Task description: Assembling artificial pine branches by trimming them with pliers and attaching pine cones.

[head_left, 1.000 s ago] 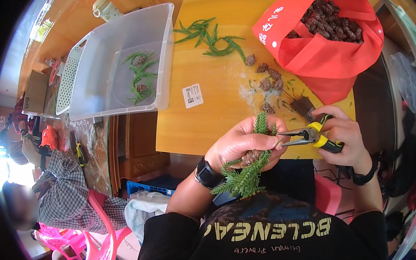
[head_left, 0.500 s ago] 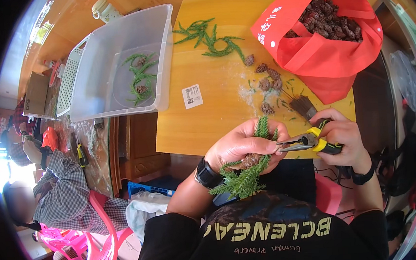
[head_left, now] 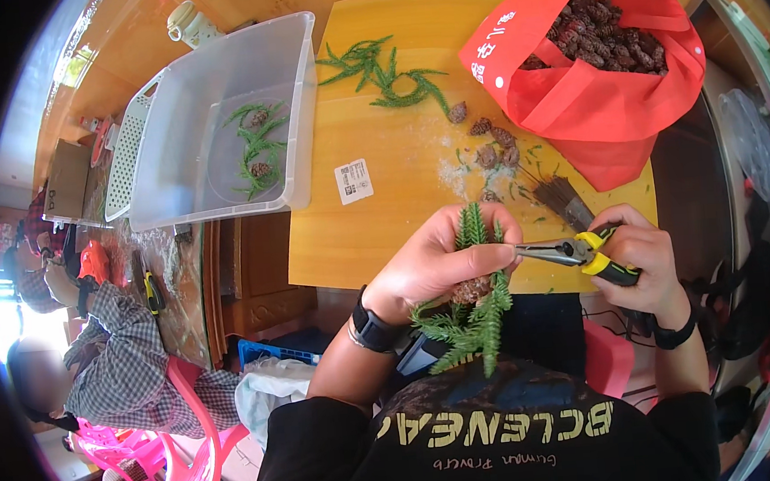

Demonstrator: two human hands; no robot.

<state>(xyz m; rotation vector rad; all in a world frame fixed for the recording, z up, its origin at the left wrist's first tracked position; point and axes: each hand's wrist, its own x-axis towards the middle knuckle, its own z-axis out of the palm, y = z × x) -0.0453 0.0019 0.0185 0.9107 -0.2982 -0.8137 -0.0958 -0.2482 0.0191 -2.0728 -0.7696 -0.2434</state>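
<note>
Head view, looking down: a clear plastic bin [head_left: 213,127] sits at the upper left with a few green sprigs and two small pine cones [head_left: 256,151] lying on its floor. At the upper right a red cloth bag [head_left: 599,88] stands open on the yellow table [head_left: 400,203], filled with dark brown pine cones.

Between bin and bag lie loose green sprigs [head_left: 381,73], a few stray cones [head_left: 490,142] with crumbs around them, a white label [head_left: 354,180] and a dark bundle of thin sticks [head_left: 565,201] — none of it lies between the hands. At the far left another person in a checked shirt [head_left: 104,353] sits by a pink chair [head_left: 179,438].

The left hand [head_left: 432,264] is closed around a pine cone with green sprigs [head_left: 476,310], held above the table's near edge, close to the chest; the fingers curl over the top, the sprigs fan out downward, and a brown cone shows under the palm. The right hand [head_left: 635,261] grips yellow-handled pliers [head_left: 567,251], fingers wrapped tight on the handles; the pliers' tips reach the left fingertips — whether they clamp anything I cannot tell.
</note>
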